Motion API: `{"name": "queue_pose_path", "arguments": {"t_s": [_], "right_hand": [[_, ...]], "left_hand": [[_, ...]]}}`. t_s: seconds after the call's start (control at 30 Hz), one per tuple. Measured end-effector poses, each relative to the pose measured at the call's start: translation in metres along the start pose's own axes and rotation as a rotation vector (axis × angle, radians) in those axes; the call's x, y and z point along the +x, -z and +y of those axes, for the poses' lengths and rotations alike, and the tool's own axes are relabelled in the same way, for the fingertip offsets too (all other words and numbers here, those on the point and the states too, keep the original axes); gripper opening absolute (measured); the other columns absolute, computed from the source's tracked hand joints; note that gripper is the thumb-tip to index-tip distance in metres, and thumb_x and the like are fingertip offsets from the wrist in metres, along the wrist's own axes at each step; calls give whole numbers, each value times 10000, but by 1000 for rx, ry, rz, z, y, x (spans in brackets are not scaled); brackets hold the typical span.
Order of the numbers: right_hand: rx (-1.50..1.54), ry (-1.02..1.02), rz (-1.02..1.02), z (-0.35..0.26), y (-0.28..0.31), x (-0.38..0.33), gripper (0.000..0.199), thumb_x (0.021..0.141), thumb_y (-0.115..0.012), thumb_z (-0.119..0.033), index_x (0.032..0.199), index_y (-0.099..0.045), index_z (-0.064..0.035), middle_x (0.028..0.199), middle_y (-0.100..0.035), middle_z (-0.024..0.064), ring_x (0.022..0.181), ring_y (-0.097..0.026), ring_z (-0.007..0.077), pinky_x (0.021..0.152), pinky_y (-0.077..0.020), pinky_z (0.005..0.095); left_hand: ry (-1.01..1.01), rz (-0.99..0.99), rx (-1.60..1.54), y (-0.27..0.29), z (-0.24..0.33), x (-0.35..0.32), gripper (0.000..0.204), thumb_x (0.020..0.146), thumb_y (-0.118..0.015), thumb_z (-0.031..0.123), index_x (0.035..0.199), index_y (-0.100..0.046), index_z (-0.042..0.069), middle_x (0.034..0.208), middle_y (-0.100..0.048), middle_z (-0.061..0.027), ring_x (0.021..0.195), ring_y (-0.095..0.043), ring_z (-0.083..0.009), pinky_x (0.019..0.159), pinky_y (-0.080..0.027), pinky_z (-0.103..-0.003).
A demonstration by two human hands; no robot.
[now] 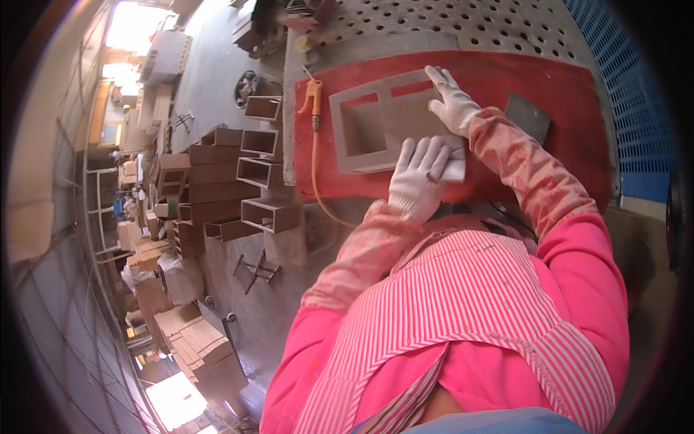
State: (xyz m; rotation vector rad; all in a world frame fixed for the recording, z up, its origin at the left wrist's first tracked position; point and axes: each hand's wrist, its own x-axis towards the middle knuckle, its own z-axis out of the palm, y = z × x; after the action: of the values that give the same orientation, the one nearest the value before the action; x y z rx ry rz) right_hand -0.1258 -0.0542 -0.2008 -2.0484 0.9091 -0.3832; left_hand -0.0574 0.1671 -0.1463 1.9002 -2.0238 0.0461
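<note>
A grey box-shaped wooden frame (pixel 369 119) with two compartments lies on a red mat (pixel 549 79). My left hand (pixel 418 173), in a white glove, presses a white block (pixel 457 168) against the frame's near edge. My right hand (pixel 452 101), also gloved, lies flat on the frame's far right part and steadies it. Both forearms wear pink patterned sleeves.
An orange air blow gun (pixel 313 98) with an orange hose (pixel 318 188) lies left of the frame. A dark square pad (pixel 528 116) sits right on the mat. Stacks of open wooden boxes (pixel 238 181) stand on the floor at left. A perforated metal table (pixel 463 25) lies beyond.
</note>
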Motion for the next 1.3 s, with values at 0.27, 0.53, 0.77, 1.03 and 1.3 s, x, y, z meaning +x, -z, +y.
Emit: {"name": "queue_pose_path", "arguments": {"t_s": [0.27,0.53,0.77,1.03,1.3], "right_hand": [[15,-95,-30,-13,6,-5,814,1005,-597,-187,1726,-221,-240,1792,-161,187,1621,-241,401,1309,-295,426],[-36,-106,-16,-19,8,-7,812,997,-600,-230,1722,-237,-275,1789,-168,189,1581,-328,421,1289,-336,433],[-39,-128,-3,-20,7,-7,812,991,-599,-233,1718,-245,-300,1783,-172,205,1518,-425,445,1249,-401,454],[-39,-184,20,-23,6,-7,812,984,-607,-254,1715,-255,-297,1781,-176,208,1518,-429,429,1240,-412,453],[-12,-157,28,-19,0,-4,813,981,-613,-257,1713,-262,-298,1786,-169,194,1527,-422,422,1238,-416,455]], "left_hand": [[143,51,264,3,-77,3,543,954,-680,287,1401,-607,-14,1459,-624,-213,1348,-571,-399,1232,-315,-623],[127,-103,377,17,-74,14,600,979,-631,339,1463,-584,-11,1515,-596,-188,1451,-496,-354,1289,-224,-600],[109,-32,300,9,-77,26,584,962,-670,299,1438,-593,-31,1517,-589,-207,1414,-534,-385,1266,-265,-629],[82,13,182,-3,-101,31,537,1007,-603,249,1488,-573,12,1558,-549,-235,1476,-478,-416,1270,-282,-615],[149,-40,101,9,-75,-12,556,1023,-600,207,1527,-518,-13,1578,-513,-270,1463,-485,-469,1273,-274,-629]]}}
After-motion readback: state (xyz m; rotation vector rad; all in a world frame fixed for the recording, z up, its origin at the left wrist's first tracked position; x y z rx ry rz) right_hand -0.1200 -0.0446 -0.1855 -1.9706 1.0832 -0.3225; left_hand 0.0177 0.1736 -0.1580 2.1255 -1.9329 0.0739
